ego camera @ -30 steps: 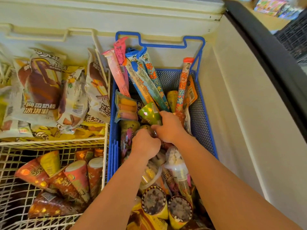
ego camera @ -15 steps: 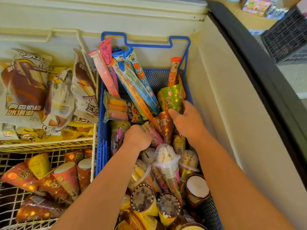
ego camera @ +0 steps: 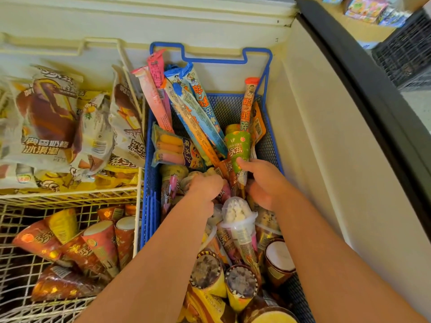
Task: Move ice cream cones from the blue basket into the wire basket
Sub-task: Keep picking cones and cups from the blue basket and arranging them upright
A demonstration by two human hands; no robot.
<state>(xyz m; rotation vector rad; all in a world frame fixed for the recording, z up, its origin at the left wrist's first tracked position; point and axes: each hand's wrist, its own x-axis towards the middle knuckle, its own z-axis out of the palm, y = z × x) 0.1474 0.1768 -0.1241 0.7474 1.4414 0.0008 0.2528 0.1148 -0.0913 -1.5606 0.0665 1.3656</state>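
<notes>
Your right hand (ego camera: 263,183) pulled back nearer left, fingers wrapped round green cone (ego camera: 238,148) in blue basket (ego camera: 149,183); left hand (ego camera: 205,187) fisted among cones, contents hidden.

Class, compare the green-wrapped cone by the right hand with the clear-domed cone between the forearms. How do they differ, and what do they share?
The green-wrapped cone is opaque foil; the clear-domed cone shows white ice cream through its lid. The right hand grips the green one; the domed one stands untouched. Both sit wide end up in the blue basket.
</notes>
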